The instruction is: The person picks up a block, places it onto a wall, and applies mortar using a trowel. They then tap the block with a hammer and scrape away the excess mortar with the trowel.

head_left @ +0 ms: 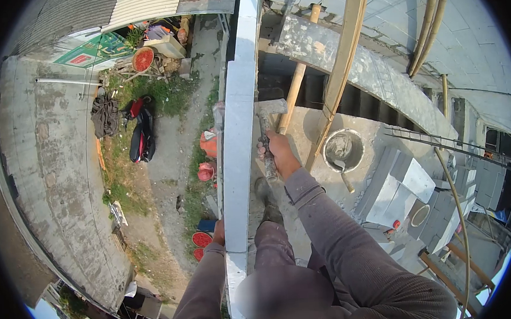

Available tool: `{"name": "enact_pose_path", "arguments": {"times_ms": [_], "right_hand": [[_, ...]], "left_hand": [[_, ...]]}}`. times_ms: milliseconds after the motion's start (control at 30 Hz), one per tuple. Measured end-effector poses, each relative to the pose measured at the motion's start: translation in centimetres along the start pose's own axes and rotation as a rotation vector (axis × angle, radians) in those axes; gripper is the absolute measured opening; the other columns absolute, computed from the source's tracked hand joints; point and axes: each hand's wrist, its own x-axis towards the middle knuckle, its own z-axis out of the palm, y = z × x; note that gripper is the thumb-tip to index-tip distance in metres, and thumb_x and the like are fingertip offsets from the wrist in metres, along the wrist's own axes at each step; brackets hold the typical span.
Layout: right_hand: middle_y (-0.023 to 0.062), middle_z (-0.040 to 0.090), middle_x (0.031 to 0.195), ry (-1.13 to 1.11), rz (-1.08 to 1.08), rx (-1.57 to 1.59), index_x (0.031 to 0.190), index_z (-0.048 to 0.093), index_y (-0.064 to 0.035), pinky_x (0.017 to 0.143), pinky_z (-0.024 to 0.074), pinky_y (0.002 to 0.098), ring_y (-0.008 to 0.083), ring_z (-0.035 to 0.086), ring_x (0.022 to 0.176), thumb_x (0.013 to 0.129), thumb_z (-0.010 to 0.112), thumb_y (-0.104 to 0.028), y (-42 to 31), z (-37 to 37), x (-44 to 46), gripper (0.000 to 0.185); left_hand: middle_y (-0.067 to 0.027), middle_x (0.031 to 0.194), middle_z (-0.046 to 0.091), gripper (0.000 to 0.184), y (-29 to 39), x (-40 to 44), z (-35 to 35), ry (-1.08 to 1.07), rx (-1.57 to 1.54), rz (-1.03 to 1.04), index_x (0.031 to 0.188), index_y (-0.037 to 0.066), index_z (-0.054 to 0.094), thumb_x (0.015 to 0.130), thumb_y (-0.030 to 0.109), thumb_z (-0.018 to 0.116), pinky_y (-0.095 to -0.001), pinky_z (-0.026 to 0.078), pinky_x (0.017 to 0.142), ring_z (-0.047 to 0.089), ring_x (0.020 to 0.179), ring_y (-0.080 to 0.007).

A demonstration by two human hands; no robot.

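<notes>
The right hand (pixel 280 151) is wrapped around the handle of a grimy hammer (pixel 272 106), just right of the narrow block wall (pixel 238 178). The left hand (pixel 218 233) is at the wall's left side, its grip hidden. Farther right sits a bucket (pixel 361 153) of mortar (pixel 340 146).

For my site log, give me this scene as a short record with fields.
Right hand: gripping a grey, stained, T-shaped tool
Left hand: beside the outer edge of the long, pale-grey block wall; grip unclear
Nearby: round bucket holding grey mixture
Across the wall: black-and-red motorbike
</notes>
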Motion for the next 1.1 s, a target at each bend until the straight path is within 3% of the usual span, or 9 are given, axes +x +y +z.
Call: {"name": "enact_pose_path", "arguments": {"times_ms": [200, 400, 467, 567, 667, 867, 967, 1067, 1100], "right_hand": [[0.0053, 0.056, 0.067, 0.047, -0.088, -0.133, 0.093, 0.055, -0.0046, 0.044, 0.0455, 0.0327, 0.0146, 0.053, 0.049, 0.108, 0.05, -0.029, -0.3, 0.7, -4.3, 0.029], [0.0043, 0.052, 0.062, 0.229, -0.637, -0.621, 0.091, 0.051, -0.0043, 0.04, 0.0415, 0.0302, 0.0141, 0.052, 0.044, 0.107, 0.054, -0.028, 1.0, 1.2, -11.3, 0.029], [0.0139, 0.058, 0.065, 0.352, -0.931, -0.963, 0.103, 0.055, -0.0001, 0.051, 0.0477, 0.0402, 0.0273, 0.063, 0.055, 0.104, 0.057, -0.022, 0.4, 1.8, -13.3, 0.022], [0.0195, 0.062, 0.07, 0.351, -1.156, -1.132, 0.11, 0.053, 0.0001, 0.057, 0.0516, 0.0474, 0.0382, 0.067, 0.064, 0.104, 0.055, -0.022, 0.4, 2.4, -13.2, 0.023], [0.0236, 0.067, 0.08, 0.281, -0.894, -1.404, 0.114, 0.05, 0.0005, 0.064, 0.0543, 0.0532, 0.0448, 0.068, 0.073, 0.103, 0.055, -0.026, 1.9, 1.4, -10.0, 0.029], [0.027, 0.069, 0.089, 0.234, -0.755, -1.473, 0.115, 0.048, 0.0011, 0.071, 0.0548, 0.0561, 0.0463, 0.069, 0.078, 0.103, 0.055, -0.026, 1.6, 1.8, -10.0, 0.031], [0.0275, 0.069, 0.089, 0.207, -0.812, -1.441, 0.115, 0.048, 0.0017, 0.072, 0.0544, 0.0572, 0.0467, 0.069, 0.079, 0.102, 0.055, -0.026, 1.7, 1.4, -9.7, 0.031], [0.0281, 0.069, 0.085, 0.182, -0.851, -1.413, 0.113, 0.048, 0.0027, 0.07, 0.054, 0.0574, 0.0477, 0.068, 0.078, 0.102, 0.055, -0.025, 1.5, 1.1, -9.8, 0.03], [0.0281, 0.069, 0.085, 0.181, -0.86, -1.411, 0.113, 0.048, 0.0027, 0.07, 0.054, 0.0574, 0.0477, 0.068, 0.078, 0.102, 0.055, -0.025, 1.3, 1.1, -10.1, 0.03]], "left_hand": [[-0.0293, 0.096, 0.073, 0.061, -0.8, 0.9, -0.3, -0.027, 0.046, -0.166, 0.111, -0.005, 0.069, 0.105, 0.051, 0.045, -0.0514, 0.052, 0.084, 0.07, 0.101, -0.0458], [-0.035, 0.105, 0.071, 0.081, 0.2, 1.1, 0.2, 0.066, 0.171, -0.323, 0.105, -0.016, 0.068, 0.102, 0.061, 0.043, -0.0499, 0.046, 0.093, 0.067, 0.109, -0.0461], [-0.0347, 0.107, 0.071, 0.081, 2.2, 0.8, 0.2, 0.083, 0.199, -0.36, 0.106, -0.017, 0.068, 0.102, 0.06, 0.043, -0.0495, 0.046, 0.092, 0.067, 0.11, -0.0452], [-0.0362, 0.105, 0.07, 0.081, 2.9, 0.6, -0.2, 0.052, 0.143, -0.318, 0.105, -0.017, 0.068, 0.102, 0.06, 0.044, -0.0492, 0.046, 0.093, 0.068, 0.108, -0.0458], [-0.0374, 0.102, 0.069, 0.077, -0.9, 1.6, 0.0, 0.058, 0.071, -0.3, 0.103, -0.014, 0.069, 0.103, 0.058, 0.043, -0.0503, 0.046, 0.092, 0.067, 0.104, -0.0488], [-0.0348, 0.093, 0.069, 0.063, -3.1, 1.3, -0.4, -0.076, 0.352, 0.051, 0.114, -0.008, 0.064, 0.109, 0.049, 0.037, -0.0547, 0.051, 0.075, 0.068, 0.089, -0.0509], [-0.0337, 0.092, 0.069, 0.06, -2.7, 2.0, -0.6, -0.122, 0.198, -0.03, 0.125, -0.006, 0.057, 0.11, 0.048, 0.036, -0.0536, 0.053, 0.068, 0.069, 0.083, -0.049], [-0.0242, 0.095, 0.074, 0.063, -0.4, 1.3, -1.0, -0.158, 0.277, 0.119, 0.134, -0.001, 0.055, 0.11, 0.053, 0.033, -0.0499, 0.056, 0.071, 0.072, 0.086, -0.0412], [-0.0192, 0.105, 0.074, 0.065, 1.9, 0.8, -0.8, -0.182, -0.243, -0.157, 0.139, -0.001, 0.052, 0.11, 0.054, 0.032, -0.0467, 0.055, 0.08, 0.071, 0.096, -0.0349]]}}
